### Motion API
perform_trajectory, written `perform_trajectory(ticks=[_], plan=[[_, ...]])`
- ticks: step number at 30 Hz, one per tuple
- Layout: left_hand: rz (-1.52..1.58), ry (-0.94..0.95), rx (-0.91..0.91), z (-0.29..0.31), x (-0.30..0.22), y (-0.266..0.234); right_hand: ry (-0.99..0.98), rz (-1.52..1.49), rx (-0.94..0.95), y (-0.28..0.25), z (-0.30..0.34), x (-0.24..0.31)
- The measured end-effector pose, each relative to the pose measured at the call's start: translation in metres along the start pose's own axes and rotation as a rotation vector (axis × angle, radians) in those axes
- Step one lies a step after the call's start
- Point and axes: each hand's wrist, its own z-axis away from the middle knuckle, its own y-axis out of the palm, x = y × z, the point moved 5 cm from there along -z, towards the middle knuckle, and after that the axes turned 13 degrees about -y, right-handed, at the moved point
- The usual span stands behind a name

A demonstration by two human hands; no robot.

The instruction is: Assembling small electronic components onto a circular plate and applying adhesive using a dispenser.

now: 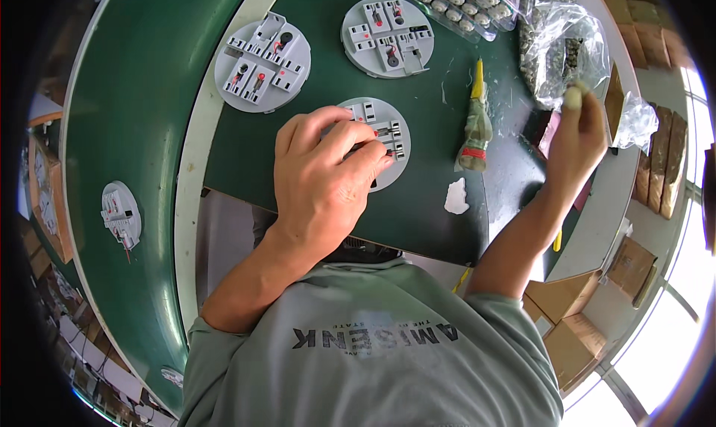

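Disc [388, 121] sits on the table [429, 147], partly under left hand [324, 173]. Left fingers are bent and slightly apart over its top; can't tell if they clamp. Right hand [582, 129] is up by the parts bag [556, 46], thumb and fingertips together; too blurred to tell what's pinched.

Disc looks light, stiff, maybe slick; clips and thin wires likely fragile. Take it by the rim.

Near table edge is close below. Disc two [257, 43] and disc three [384, 65] limit upward moves; sliding room is rightward, up to the yellow-tipped tool [473, 129].
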Motion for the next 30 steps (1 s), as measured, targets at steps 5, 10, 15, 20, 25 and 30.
perform_trajectory(ticks=[5,10,15,20,25,30], plan=[[-0.012,0.057,0.075,-0.007,0.002,0.005,-0.018,0.203,0.077,0.022,-0.070,-0.073],[0.044,-0.021,0.106,-0.004,0.018,-0.015,-0.059,0.311,0.355,0.078,-0.084,-0.138],[-0.044,-0.141,0.161,0.005,0.028,-0.040,0.021,0.378,0.150,0.071,-0.078,-0.115],[-0.074,-0.117,0.338,0.000,0.025,-0.019,0.067,0.270,-0.029,0.070,-0.071,-0.121],[-0.050,-0.020,0.390,-0.008,0.033,-0.011,0.230,-0.115,-0.222,0.060,-0.069,-0.126],[0.009,0.019,0.363,-0.014,0.036,-0.025,0.250,-0.314,-0.323,0.063,-0.067,-0.130]])
